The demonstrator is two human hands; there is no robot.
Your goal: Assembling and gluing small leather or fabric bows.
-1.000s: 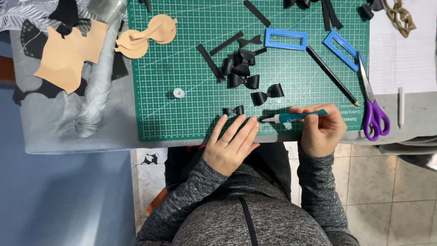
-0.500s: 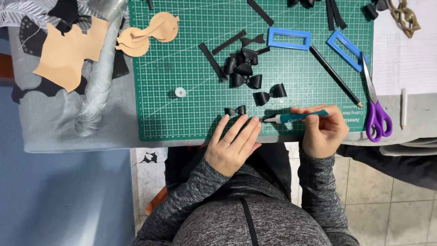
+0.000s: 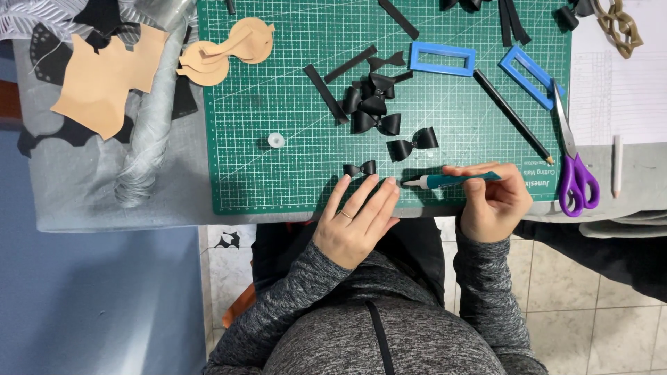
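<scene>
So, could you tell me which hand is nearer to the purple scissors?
Right. The right hand lies just left of the purple scissors, holding a teal tool; the left hand rests farther left at the mat's near edge.

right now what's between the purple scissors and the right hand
Nothing lies there: in the head view only bare green mat separates the scissors from the right hand, which holds a teal pen.

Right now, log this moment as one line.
left hand: flat on green mat edge, by small black bow | right hand: holds teal glue pen, tip leftward
</scene>
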